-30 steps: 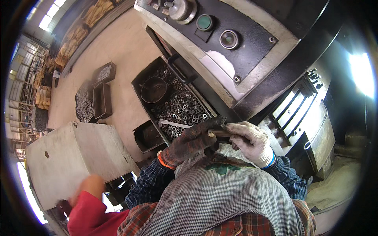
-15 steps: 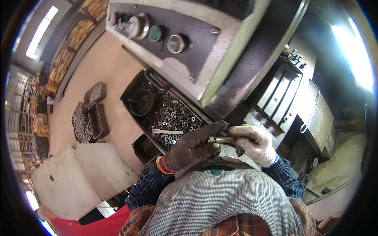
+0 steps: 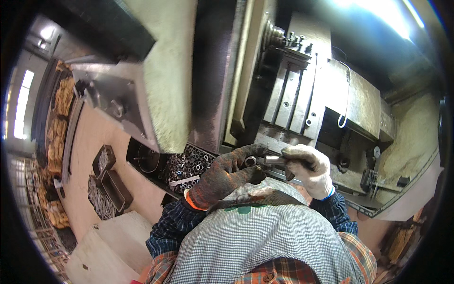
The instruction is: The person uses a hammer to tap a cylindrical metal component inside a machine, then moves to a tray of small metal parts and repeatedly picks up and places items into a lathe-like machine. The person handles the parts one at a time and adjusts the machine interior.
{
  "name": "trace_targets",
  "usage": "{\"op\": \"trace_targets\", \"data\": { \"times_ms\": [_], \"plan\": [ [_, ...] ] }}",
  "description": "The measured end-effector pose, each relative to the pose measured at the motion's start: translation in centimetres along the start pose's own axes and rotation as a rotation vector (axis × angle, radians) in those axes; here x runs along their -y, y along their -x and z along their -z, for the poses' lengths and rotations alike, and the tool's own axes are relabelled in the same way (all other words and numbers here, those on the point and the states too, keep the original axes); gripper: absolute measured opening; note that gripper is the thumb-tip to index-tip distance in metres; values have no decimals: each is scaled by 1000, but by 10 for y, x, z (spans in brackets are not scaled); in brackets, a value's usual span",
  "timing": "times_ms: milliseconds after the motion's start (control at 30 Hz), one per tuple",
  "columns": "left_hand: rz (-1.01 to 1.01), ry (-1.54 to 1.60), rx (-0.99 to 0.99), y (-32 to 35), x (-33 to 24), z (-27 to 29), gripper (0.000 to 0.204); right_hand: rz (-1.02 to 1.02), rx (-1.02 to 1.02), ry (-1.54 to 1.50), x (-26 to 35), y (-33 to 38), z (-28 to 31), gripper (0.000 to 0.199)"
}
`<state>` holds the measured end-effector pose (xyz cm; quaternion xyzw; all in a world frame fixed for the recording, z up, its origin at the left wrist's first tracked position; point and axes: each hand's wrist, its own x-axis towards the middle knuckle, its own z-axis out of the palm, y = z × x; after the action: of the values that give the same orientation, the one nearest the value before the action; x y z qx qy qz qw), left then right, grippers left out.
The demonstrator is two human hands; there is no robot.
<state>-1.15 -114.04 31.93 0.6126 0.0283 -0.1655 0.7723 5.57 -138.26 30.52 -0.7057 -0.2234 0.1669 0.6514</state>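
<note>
My left hand (image 3: 226,176), in a dark speckled glove with an orange cuff, and my right hand (image 3: 306,168), in a white glove, meet in front of my chest. Between them lies a short metal tube (image 3: 265,160), held at both ends; the open end faces left. Just left of my hands sits a dark tray (image 3: 142,147) heaped with small metal rings (image 3: 188,163). Behind my hands stands a lathe (image 3: 302,90) with a slotted carriage.
The lathe's pale green headstock (image 3: 170,71) fills the upper middle. Dark bins (image 3: 108,177) of metal parts rest on the floor at left, beside a pale boxy block (image 3: 111,246). A metal bench edge (image 3: 392,203) runs at right.
The view has swung up and right, from the control panel and tray to the lathe carriage. Both hands stay together on the metal tube in front of my chest.
</note>
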Motion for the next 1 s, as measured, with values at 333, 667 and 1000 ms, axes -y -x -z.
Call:
{"op": "trace_targets", "data": {
  "times_ms": [333, 667, 1000],
  "plan": [
    [115, 12, 156, -25, 5, 21, 61, 321, 10, 387, -1, -21, -3, 36],
    [21, -218, 194, -45, 1, 16, 49, 290, 51, 571, 0, -20, 15, 35],
    [-37, -123, 74, -86, -1, 0, 43, 212, -243, 283, -26, -36, 10, 30]
  ]
}}
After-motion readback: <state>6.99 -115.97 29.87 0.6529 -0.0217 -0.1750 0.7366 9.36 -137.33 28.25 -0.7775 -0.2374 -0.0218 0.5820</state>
